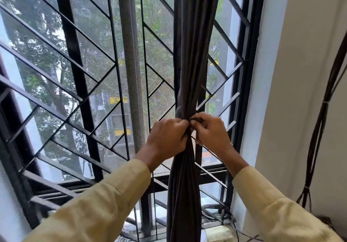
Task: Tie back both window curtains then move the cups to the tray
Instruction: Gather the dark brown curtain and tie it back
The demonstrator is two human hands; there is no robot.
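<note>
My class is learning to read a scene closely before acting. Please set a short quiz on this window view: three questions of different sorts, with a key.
1. True or false: the curtain hangs spread flat across the whole window.
2. What do the left hand and the right hand grip? A: the window grille. B: the gathered curtain. C: the cables on the wall.
3. Fill in the missing word: the pale wall stands to the person's ____ of the curtain.

Key
1. False: it is bunched into one narrow column.
2. B: fingers of both hands curl round it at the gathered point.
3. Right.
</note>
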